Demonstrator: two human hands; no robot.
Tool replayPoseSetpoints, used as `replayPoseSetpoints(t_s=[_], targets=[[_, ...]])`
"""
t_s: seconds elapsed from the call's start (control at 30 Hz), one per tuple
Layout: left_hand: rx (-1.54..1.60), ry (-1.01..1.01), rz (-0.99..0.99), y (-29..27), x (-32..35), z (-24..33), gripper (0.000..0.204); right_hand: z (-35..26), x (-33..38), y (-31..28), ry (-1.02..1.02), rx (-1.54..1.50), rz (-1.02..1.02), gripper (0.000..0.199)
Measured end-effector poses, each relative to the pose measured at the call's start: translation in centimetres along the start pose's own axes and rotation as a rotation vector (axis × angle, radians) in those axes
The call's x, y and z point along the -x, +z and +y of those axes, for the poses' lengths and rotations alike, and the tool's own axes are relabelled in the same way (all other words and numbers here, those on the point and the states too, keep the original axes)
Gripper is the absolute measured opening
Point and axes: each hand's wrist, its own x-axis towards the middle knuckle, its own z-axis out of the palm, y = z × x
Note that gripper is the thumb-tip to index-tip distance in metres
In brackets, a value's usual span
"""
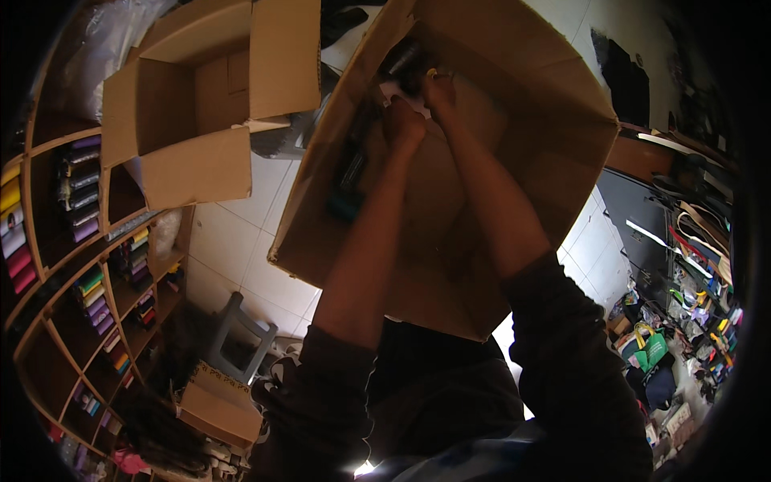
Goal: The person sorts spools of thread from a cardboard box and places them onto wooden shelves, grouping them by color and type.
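Note:
Both my arms reach down into a large open cardboard box (554, 96). My left hand (404, 124) is closed with its fingertips at a small whitish piece (411, 98), perhaps paper or plastic film. Just right of it, my right hand (439, 98) is closed too, with a bit of yellow (431, 73) at its fingertips; shadow hides what it grips. A dark, shiny roll-like bundle (405, 60) lies beyond the hands. Along the box's left side are more dark packages (353, 165) and a teal one (344, 206).
At the upper left stands a smaller cardboard box (197, 165) with open flaps. Wooden shelves (48, 329) with colored rolls line the left. A grey stool (241, 337) and a low carton (217, 411) are lower left. Bags and mixed goods (654, 349) pile up at right.

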Motion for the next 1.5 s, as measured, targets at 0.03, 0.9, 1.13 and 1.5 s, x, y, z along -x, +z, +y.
replayPoseSetpoints(t_s=[0.03, 0.9, 1.13, 1.5], targets=[[-0.006, -0.031, -0.047, 0.4, -0.2, -0.2, 0.031, -0.1, -0.8, 0.3, -0.04, 0.035, 0.04, 0.051], [0.916, -0.195, -0.183, -4.0, 4.8, 5.9, 0.053, -2.1, 14.4, -10.4, -0.158, -0.514, -0.101, 0.053], [0.72, 0.253, -0.002, -8.2, 16.0, 6.4, 0.043, -3.3, 23.6, -13.0, -0.289, -0.259, -0.349, 0.058], [0.849, 0.137, 0.11, -21.9, 32.8, 1.2, 0.041, -10.1, 42.7, -9.6, -0.494, -0.175, -0.61, 0.06]])
